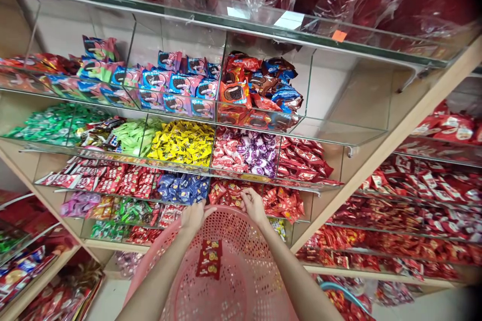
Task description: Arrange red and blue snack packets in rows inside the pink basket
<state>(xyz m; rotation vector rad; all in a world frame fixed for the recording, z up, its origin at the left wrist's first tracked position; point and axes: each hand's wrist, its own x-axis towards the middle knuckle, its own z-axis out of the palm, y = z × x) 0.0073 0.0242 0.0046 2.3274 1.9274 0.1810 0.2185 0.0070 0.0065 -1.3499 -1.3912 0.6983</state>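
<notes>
A pink perforated plastic basket (226, 291) fills the lower middle, its far rim up against the shelves. Inside it lies a short strip of red wrapped sweets (209, 259). My left hand (193, 216) is at the far left of the rim, thumb along the edge and fingers closed there. Beyond the rim, my right hand (253, 204) has curled, pinched fingers at a shelf bin of red wrapped sweets (224, 192); anything between the fingertips is too small to make out. Blue wrapped sweets (183, 188) lie just above my left hand.
Glass shelves (263, 110) with dividers hold yellow packets (183, 143), purple-and-white sweets (259, 153), green sweets (47, 123) and blue-pink snack packs (171, 85). A wooden upright (387, 145) stands right, with more red sweets (425, 178) beyond. A blue-rimmed container (344, 293) is low right.
</notes>
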